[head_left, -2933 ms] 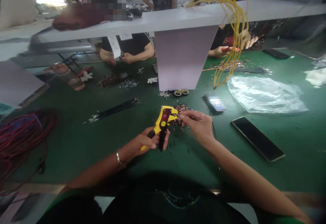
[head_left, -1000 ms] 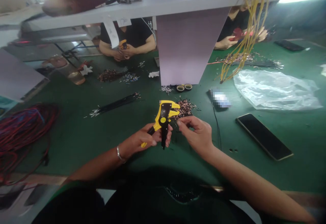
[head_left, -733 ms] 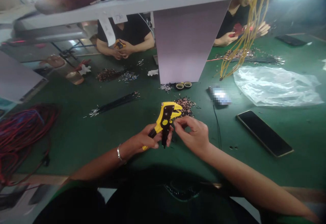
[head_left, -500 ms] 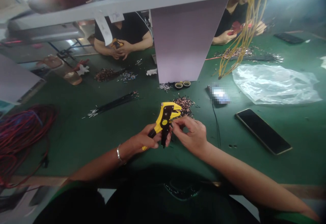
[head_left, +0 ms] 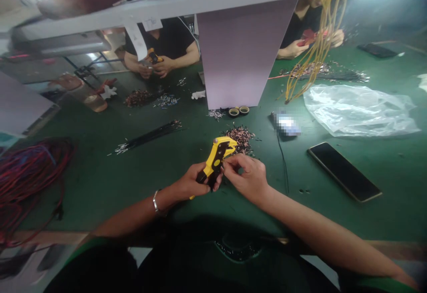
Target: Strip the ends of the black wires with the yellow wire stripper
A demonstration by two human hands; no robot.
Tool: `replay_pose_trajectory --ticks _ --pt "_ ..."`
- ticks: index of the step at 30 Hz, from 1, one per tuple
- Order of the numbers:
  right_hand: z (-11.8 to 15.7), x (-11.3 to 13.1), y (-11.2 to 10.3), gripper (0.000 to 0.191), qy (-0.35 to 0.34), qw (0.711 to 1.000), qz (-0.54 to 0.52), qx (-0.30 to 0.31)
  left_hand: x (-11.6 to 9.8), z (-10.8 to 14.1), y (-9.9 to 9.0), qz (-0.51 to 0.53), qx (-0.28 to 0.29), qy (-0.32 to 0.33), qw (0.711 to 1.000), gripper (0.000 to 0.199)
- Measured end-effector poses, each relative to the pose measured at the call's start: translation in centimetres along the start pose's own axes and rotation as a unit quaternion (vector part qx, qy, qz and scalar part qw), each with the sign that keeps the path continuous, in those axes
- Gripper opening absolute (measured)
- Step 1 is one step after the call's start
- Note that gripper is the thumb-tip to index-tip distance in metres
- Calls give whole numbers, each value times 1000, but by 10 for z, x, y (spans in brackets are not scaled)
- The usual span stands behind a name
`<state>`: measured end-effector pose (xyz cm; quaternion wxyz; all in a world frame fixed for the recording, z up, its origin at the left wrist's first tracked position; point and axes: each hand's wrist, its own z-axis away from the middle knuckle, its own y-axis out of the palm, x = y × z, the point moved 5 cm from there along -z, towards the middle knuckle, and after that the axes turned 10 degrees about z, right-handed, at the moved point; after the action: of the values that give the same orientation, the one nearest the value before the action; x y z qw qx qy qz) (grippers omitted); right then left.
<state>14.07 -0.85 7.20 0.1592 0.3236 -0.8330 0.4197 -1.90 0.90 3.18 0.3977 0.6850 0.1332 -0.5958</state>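
Note:
My left hand (head_left: pixel 197 181) is wrapped round the handles of a yellow and black wire stripper (head_left: pixel 218 156), whose jaw end points up and to the right. Close against the tool's right side, my right hand (head_left: pixel 248 173) has thumb and forefinger pinched together. Whatever sits between those fingertips is too small to make out. Just beyond the jaws lies a heap of short black wire pieces with copper-coloured ends (head_left: pixel 243 138). A bundle of longer black wires (head_left: pixel 150 136) with pale tips rests to the left of the tool.
A phone (head_left: pixel 344 171), a clear plastic bag (head_left: pixel 360 108) and a small device with a cable (head_left: pixel 286 123) are on the right. Coiled red wires (head_left: pixel 36 177) fill the left. A pale upright panel (head_left: pixel 245 57) stands ahead, with co-workers' hands (head_left: pixel 160 66) beyond it.
The stripper's handles have come closer together in my left hand, and the tool has dipped slightly. My right hand has shifted a little left. Across the table, a co-worker's hands have moved slightly.

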Motion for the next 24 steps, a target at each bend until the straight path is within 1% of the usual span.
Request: replay_pose_trajectory --ticks 3,6,8,12,21,24 --pt "1 -2 3 18 17 1000 -16 14 -2 1 2 -18 -11 2 1000 27" --pt "1 -4 4 16 28 999 -21 17 -3 2 5 -51 -15 -16 998 22" --pt "2 -4 3 16 27 999 -17 12 -2 3 6 -57 -22 -17 998 21" --pt "2 -3 4 18 17 1000 -17 16 1 2 4 -55 -54 1 997 19" --pt "2 -2 5 18 13 1000 -13 10 5 3 0 -100 -66 8 993 14" --pt "1 -2 4 18 19 999 -26 15 7 2 0 -94 -83 2 992 14"
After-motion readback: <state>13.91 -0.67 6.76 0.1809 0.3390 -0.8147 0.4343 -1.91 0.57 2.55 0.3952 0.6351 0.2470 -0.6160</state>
